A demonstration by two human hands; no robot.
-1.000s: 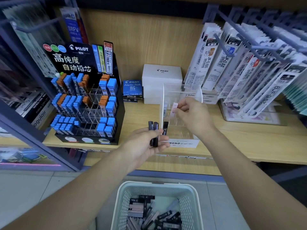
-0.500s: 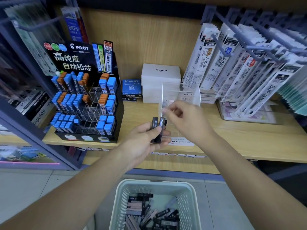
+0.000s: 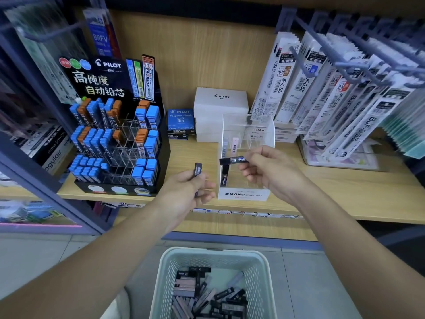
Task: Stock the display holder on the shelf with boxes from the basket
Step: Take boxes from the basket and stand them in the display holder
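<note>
A clear acrylic display holder [image 3: 248, 143] labelled MONO graph MG stands on the wooden shelf [image 3: 345, 192]. A pink box [image 3: 234, 143] and a grey one stand in its back slots, and a black box [image 3: 225, 175] stands in a front slot. My right hand [image 3: 271, 171] pinches a slim black box [image 3: 232, 160] held sideways just in front of the holder. To the left, my left hand [image 3: 190, 194] grips an upright dark box [image 3: 197, 169]. A pale green basket [image 3: 165, 272] on the floor below holds several black, grey and pink boxes.
A black Pilot lead display [image 3: 115, 139] with blue and orange boxes stands left of the holder. White Pilot boxes [image 3: 220, 104] and a blue box [image 3: 180, 119] sit behind. Hanging refill packs [image 3: 322, 93] on metal hooks crowd the right side.
My right hand has taken one black box from the bunch in my left hand and carried it right, toward the holder. My left hand has moved left and apart.
</note>
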